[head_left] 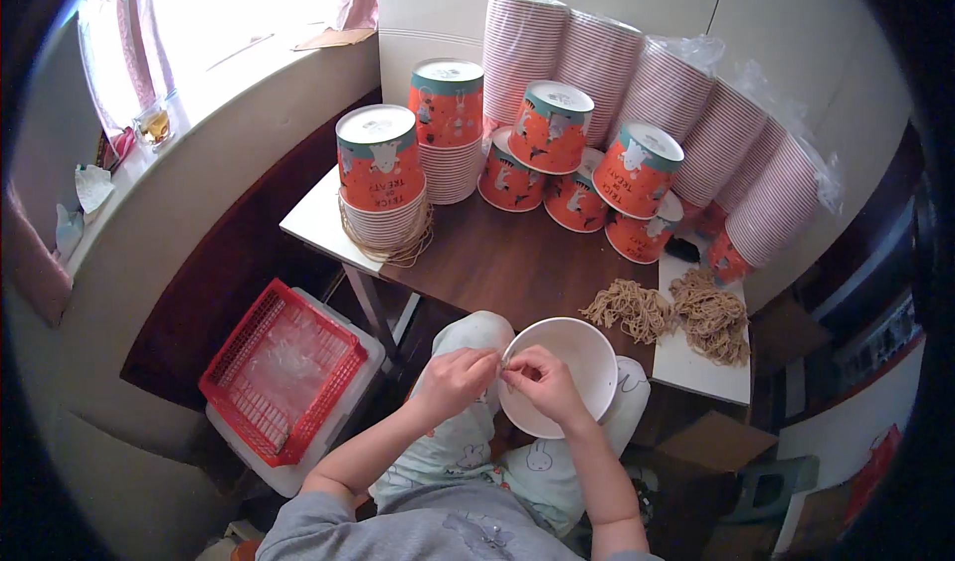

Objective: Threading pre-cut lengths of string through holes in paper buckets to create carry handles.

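Observation:
A round paper bucket (587,357) with a white inside rests in my lap, its mouth tilted up toward me. At the left side of its rim my two hands meet, fingertips almost touching. My left hand (460,382) is closed in a pinch just outside the rim. Over the bucket's opening, my right hand (546,384) also pinches, thumb against forefinger. A thin, pale tan bit shows between the fingertips; it is too small to make out. The bucket's outside is mostly hidden by its own tilt and my hands.
Ahead is a brown and white table (477,263). Orange printed buckets (554,128) stand upside down, with a stack looped in cord (383,228) at left. Tall bagged stacks (667,93) line the wall. Tan cord heaps (710,317) lie right. A red basket (284,372) sits left.

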A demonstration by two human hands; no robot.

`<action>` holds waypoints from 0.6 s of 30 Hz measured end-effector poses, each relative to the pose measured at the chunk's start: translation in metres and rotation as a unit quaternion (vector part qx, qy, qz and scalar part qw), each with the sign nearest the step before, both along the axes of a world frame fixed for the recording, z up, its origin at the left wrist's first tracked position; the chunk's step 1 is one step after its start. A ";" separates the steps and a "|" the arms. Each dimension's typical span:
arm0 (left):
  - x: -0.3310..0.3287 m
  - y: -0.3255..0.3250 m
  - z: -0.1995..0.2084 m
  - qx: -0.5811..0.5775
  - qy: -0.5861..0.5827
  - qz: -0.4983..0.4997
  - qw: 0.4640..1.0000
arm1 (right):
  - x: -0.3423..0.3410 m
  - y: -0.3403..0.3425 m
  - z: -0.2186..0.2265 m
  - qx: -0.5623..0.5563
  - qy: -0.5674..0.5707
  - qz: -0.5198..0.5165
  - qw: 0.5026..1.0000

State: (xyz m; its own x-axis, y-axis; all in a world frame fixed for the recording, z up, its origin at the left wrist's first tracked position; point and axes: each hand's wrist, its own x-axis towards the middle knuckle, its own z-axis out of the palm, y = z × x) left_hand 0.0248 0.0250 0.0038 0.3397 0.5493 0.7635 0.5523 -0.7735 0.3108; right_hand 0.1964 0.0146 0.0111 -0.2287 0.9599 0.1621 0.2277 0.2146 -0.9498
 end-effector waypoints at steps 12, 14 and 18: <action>-0.003 -0.007 -0.011 -0.445 -0.277 -0.170 0.835 | 0.002 -0.002 0.000 0.018 -0.008 -0.014 1.000; -0.002 -0.007 -0.009 -0.472 -0.288 -0.167 0.816 | 0.001 -0.003 0.005 0.028 -0.021 -0.013 0.999; 0.000 -0.004 -0.010 -0.502 -0.304 -0.170 0.791 | 0.000 -0.006 0.009 0.036 -0.039 -0.021 0.998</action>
State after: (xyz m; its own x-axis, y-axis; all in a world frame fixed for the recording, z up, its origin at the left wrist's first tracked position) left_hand 0.0245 0.0208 -0.0066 0.3365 0.9384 0.0786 -0.1231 -0.0389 0.9916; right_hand 0.1962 0.0086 0.0204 -0.2033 0.9555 0.2138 0.3106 0.2700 -0.9114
